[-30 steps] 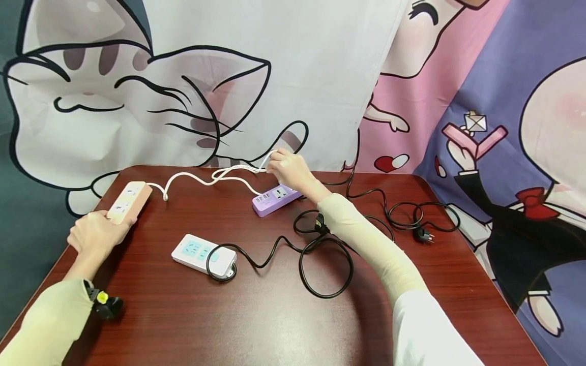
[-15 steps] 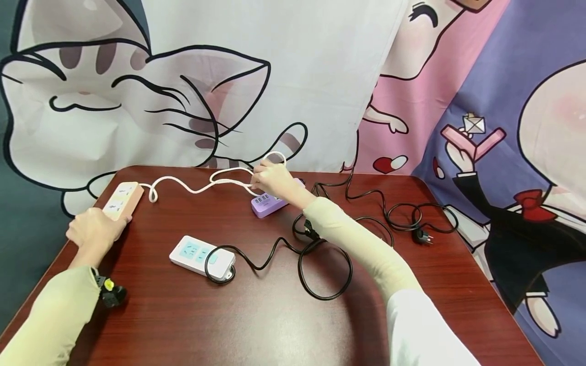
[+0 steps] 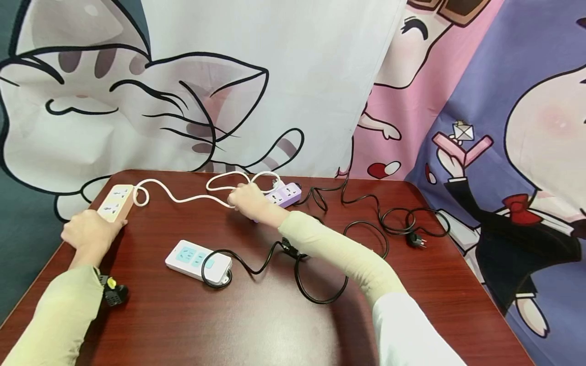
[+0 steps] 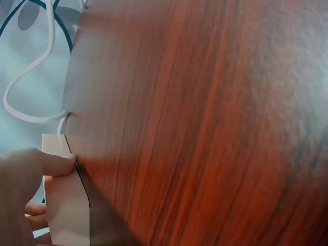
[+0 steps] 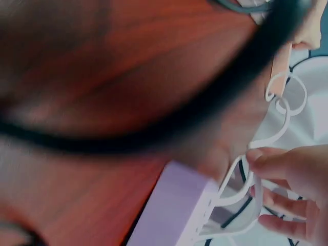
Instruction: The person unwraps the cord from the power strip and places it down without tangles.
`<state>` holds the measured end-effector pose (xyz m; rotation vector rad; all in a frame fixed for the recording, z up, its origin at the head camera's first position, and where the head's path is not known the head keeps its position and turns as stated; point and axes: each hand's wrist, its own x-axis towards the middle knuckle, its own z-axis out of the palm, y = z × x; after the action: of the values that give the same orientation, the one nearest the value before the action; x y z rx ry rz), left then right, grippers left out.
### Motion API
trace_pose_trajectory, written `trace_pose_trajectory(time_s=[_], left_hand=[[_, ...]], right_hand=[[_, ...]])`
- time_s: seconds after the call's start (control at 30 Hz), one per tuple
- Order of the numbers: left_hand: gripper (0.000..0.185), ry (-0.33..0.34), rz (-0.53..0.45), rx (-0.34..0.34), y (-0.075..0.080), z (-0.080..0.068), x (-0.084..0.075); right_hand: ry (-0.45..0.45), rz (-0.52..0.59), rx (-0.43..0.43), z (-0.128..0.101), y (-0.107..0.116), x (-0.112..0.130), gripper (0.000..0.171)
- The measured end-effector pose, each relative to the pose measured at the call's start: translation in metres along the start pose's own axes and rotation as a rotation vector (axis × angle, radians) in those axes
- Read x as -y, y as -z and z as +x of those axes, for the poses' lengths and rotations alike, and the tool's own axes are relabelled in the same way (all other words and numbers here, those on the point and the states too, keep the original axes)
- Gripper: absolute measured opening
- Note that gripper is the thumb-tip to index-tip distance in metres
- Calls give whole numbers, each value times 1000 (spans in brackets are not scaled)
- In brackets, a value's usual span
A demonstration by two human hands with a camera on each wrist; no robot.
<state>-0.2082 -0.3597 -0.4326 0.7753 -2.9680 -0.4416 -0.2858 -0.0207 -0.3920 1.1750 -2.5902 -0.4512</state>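
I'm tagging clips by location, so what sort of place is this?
Probably an indoor staged tabletop set, not a lived-in room: a dark wooden table carries three power strips, among them a purple one, and cartoon-printed cloth backdrops hang close behind it.

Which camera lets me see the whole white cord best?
The head view. It shows the white cord running in loops from the orange power strip across the table to the right hand, which grips it. The left wrist view catches only one loop near the strip; the right wrist view shows just blurry loops by the fingers.
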Motion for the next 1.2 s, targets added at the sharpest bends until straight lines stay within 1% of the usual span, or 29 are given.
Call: trace_pose_trajectory(time_s=[0.17, 0.27, 0.4, 0.53, 0.67, 0.83, 0.97, 1.07, 1.2], left_hand=[[87, 27, 8, 24, -5, 0, -5], [88, 23, 8, 17, -6, 2, -8], [89, 15, 7, 11, -6, 5, -11], [89, 20, 5, 11, -6, 8, -13], [88, 9, -1, -6, -7, 10, -13], [94, -9, -2, -16, -8, 9, -11], [97, -8, -10, -4, -4, 7, -9], [94, -13, -21, 10, -2, 4, -7], [83, -38, -16, 23, -1, 0, -6]], right_hand=[[0, 94, 70, 3, -1, 13, 8], [11, 158, 92, 2, 1, 16, 15], [33, 195, 111, 2, 4, 14, 21], [48, 238, 142, 2, 8, 10, 19], [25, 280, 152, -1, 17, 5, 18], [8, 319, 112, -15, 35, -1, 17], [6, 350, 38, -32, 53, -5, 16], [6, 369, 1, -48, 61, -7, 17], [6, 389, -30, -67, 65, -9, 17]])
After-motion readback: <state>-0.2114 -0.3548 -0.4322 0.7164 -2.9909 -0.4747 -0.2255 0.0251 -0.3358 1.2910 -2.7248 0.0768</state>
